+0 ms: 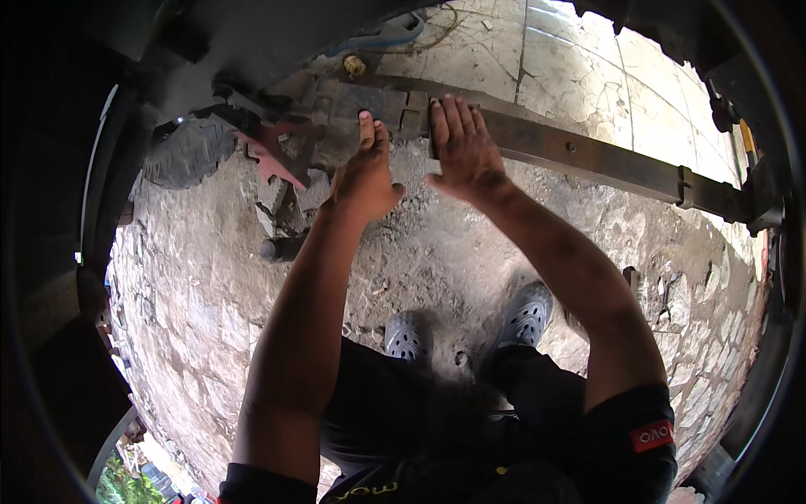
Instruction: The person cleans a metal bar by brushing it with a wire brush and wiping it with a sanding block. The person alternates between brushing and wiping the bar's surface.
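Note:
A long, brown rectangular steel beam [570, 146] crosses in front of me from the centre to the right. My right hand [469, 148] lies palm down over the beam's left end, fingers stretched upward and thumb out to the side. Left of it, my left hand [370, 173] reaches toward a flat dark metal block [368, 104]. Two of its fingertips are at the block's near edge, its thumb is spread, and its other fingers are hidden. Neither hand grips anything. A narrow steel bracket [414, 113] stands between block and beam end.
A red metal stand [277, 154] and a treaded tyre [189, 154] are at left, near broken stone pieces [272, 198]. A dark cylinder [280, 247] lies by my left forearm. Beyond the block are a brass-coloured piece [354, 65] and a blue object [384, 34]. Dark structure frames the view.

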Demonstrator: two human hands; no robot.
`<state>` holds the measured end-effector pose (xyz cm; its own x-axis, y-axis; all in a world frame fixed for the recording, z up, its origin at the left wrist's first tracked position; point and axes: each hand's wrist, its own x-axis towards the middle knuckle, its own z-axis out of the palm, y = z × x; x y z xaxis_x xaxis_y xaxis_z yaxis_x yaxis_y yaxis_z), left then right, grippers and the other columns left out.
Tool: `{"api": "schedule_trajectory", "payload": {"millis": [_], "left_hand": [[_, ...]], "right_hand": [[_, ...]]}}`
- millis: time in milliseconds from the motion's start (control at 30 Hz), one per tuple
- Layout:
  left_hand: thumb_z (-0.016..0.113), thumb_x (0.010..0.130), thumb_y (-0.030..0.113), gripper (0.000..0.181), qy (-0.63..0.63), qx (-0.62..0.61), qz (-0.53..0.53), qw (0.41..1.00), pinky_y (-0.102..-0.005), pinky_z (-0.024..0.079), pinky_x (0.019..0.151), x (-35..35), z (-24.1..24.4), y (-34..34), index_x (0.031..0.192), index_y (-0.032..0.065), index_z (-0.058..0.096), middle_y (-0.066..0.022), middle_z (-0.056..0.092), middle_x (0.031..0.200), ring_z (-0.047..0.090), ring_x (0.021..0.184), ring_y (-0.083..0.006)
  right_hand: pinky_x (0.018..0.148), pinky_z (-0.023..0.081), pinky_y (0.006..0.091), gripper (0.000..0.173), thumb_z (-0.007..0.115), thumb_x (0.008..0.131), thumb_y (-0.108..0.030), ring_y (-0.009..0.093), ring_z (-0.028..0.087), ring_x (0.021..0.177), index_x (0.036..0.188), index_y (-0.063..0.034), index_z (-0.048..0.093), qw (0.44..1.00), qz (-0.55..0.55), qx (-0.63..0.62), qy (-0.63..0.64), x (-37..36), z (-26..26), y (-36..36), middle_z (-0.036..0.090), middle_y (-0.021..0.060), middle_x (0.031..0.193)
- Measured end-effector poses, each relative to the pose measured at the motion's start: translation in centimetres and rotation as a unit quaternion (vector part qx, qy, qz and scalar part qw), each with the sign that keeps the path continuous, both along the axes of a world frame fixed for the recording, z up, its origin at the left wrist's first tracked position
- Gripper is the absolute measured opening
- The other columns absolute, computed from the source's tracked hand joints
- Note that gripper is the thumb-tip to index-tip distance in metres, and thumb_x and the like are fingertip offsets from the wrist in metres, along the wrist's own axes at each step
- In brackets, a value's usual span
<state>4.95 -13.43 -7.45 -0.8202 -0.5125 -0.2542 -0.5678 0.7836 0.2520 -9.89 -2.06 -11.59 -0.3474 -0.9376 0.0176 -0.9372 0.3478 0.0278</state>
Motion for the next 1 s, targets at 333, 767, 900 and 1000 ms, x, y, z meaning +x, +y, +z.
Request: {"api": "schedule_trajectory", "payload": {"millis": [333, 767, 900, 1000], "left_hand": [[0.077, 0.078, 0.024, 0.107, 0.005, -0.003, 0.012, 1.0, -0.0377, 0.039, 0.111, 0.1, -0.3, 0.5, 0.152, -0.0074, 0.007, -0.0281, -0.004, 0.159, 0.033, 0.141, -0.0393], [0.076, 0.079, 0.029, 0.107, -0.023, -0.003, 0.005, 1.0, -0.0393, 0.04, 0.109, 0.0, 0.0, -0.2, 0.152, -0.0061, 0.006, -0.0263, -0.006, 0.16, 0.037, 0.139, -0.0379], [0.076, 0.078, 0.03, 0.108, -0.037, -0.008, 0.005, 0.999, -0.0411, 0.042, 0.108, -0.5, 0.6, 0.4, 0.152, -0.0061, 0.007, -0.0262, -0.006, 0.16, 0.039, 0.138, -0.0372], [0.076, 0.077, 0.031, 0.108, -0.036, -0.012, 0.013, 0.999, -0.0417, 0.042, 0.107, -0.2, 0.0, 0.7, 0.152, -0.0062, 0.008, -0.0266, -0.006, 0.16, 0.04, 0.138, -0.0372]], "right_hand": [[0.122, 0.016, 0.0456, 0.107, 0.066, 0.084, -0.058, 0.036, 0.015, 0.149, 0.151, 0.0066, 0.013, 1.0, -0.025, 0.008, 0.0, -1.0, -0.1, 0.1, 0.015, 0.0251, 0.159], [0.121, 0.016, 0.0448, 0.104, 0.066, 0.086, -0.054, 0.036, 0.014, 0.149, 0.152, 0.0057, 0.012, 0.995, -0.079, 0.018, -0.066, -3.0, 1.7, -0.1, 0.014, 0.0235, 0.16], [0.121, 0.016, 0.0467, 0.103, 0.07, 0.084, -0.049, 0.036, 0.016, 0.149, 0.152, 0.005, 0.015, 0.994, -0.004, -0.102, -0.048, -1.7, -1.4, 2.3, 0.018, 0.0232, 0.158], [0.121, 0.017, 0.0468, 0.1, 0.067, 0.086, -0.052, 0.036, 0.016, 0.149, 0.152, 0.0043, 0.016, 0.996, -0.007, -0.084, -0.034, 0.0, -2.2, 3.0, 0.018, 0.0233, 0.159]]}}
